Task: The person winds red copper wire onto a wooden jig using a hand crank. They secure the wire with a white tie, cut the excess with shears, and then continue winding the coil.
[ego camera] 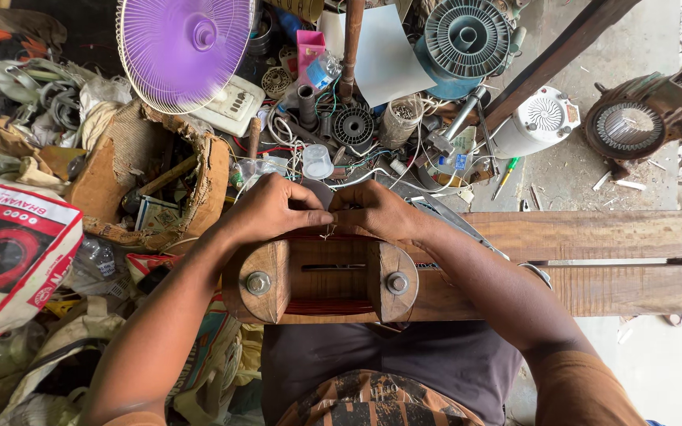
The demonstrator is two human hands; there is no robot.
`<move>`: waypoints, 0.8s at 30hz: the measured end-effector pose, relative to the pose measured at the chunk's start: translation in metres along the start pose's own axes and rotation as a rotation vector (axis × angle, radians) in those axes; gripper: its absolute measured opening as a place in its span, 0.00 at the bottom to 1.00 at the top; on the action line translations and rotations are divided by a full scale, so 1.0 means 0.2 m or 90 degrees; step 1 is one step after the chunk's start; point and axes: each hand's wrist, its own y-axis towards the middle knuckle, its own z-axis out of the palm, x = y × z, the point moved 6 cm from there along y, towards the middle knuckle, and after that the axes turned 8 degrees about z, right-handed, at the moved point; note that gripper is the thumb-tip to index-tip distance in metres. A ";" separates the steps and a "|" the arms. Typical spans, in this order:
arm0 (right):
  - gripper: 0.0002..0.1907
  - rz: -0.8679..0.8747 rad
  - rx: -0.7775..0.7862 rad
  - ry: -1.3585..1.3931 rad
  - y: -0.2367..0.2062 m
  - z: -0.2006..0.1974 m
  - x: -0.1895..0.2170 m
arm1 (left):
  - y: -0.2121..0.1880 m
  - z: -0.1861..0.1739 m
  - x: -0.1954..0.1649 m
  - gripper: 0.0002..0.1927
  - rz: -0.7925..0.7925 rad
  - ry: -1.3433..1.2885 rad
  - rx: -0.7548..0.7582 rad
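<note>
Both forearms enter from the 6 o'clock edge and converge at frame centre, above a wooden winding former [321, 280] clamped with two hex bolts. The left hand [274, 209] arrives from 7 o'clock, knuckles up, fingers curled, thumb and forefinger closed in a pinch on a thin tie thread [327, 232]. The right hand [376, 209] arrives from 5 o'clock in a mirrored pose, fingertips also pinched on the same thread; the two hands touch at the fingertips. The thread sits on top of the copper wire coil [329, 306], which is wound between the two rounded cheeks of the former. The former rests at the left end of a thick plank worktop [593, 264], which extends toward 3 o'clock and carries a narrow slot. At 12 o'clock from the hands lies dense clutter: a small clear plastic cup [317, 162], a black stator core [354, 126], loose wiring and a jar of small parts [400, 118]. At 11 o'clock stands a purple fan guard [183, 47] over a white fan base. At 9 o'clock sits a torn cardboard box [151, 177], with a printed sack [13, 252] beyond it. At 2 o'clock lie a white motor housing [538, 118] and a rusty stator [629, 126] on the concrete floor. Nothing blocks the hands.
</note>
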 end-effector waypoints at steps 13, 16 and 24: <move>0.06 -0.319 0.068 -0.319 -0.12 -0.06 0.13 | 0.02 0.02 0.04 0.15 0.085 0.235 0.081; 0.08 -0.298 0.067 -0.382 -0.12 -0.10 0.10 | 0.03 -0.01 0.05 0.13 0.079 0.230 0.051; 0.12 -0.070 0.087 -0.065 -0.13 -0.17 0.01 | 0.06 0.15 0.07 0.11 0.210 -0.365 0.140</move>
